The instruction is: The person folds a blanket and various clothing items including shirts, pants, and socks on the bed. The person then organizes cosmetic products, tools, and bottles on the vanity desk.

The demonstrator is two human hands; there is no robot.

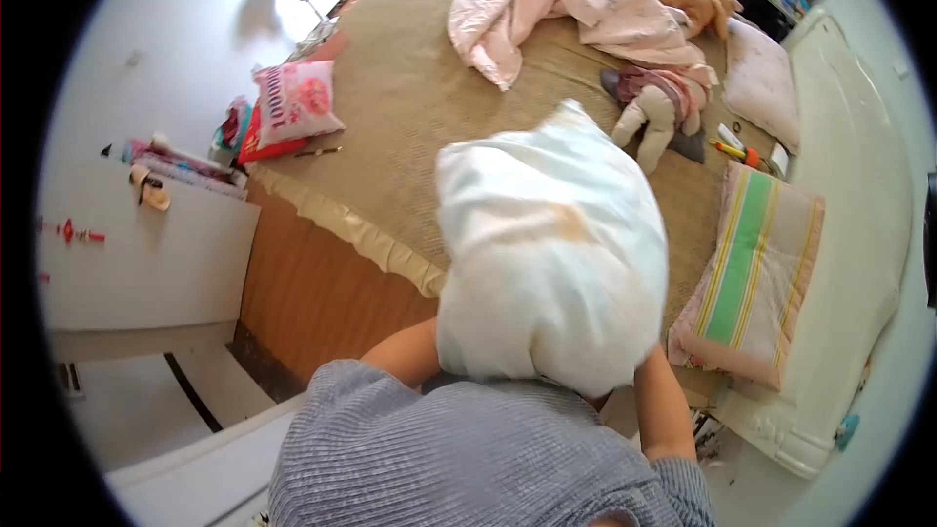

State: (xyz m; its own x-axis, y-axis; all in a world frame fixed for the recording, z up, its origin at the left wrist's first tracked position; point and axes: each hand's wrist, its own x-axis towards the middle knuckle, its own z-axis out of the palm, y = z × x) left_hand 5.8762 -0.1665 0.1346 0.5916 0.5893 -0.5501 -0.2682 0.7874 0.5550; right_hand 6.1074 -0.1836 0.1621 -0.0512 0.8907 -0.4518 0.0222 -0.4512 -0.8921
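A white pillow (pixel 547 263) with pale blue tints and a yellowish stain is held up in front of my body, over the near edge of the bed (pixel 390 107). Both of my forearms reach up to its lower sides, one at the left and one at the right. My two hands are hidden behind the pillow, so their fingers do not show. A striped pillow (pixel 752 273) with a green band lies on the bed to the right of it.
A pink blanket (pixel 586 10), a plush toy (pixel 698 5), a clothed doll-like figure (pixel 659 112) and a pink pillow (pixel 761 83) lie farther back. A printed cushion (pixel 298 101) sits at the left edge. The headboard (pixel 859 195) stands right; a white cabinet (pixel 146 263) is left.
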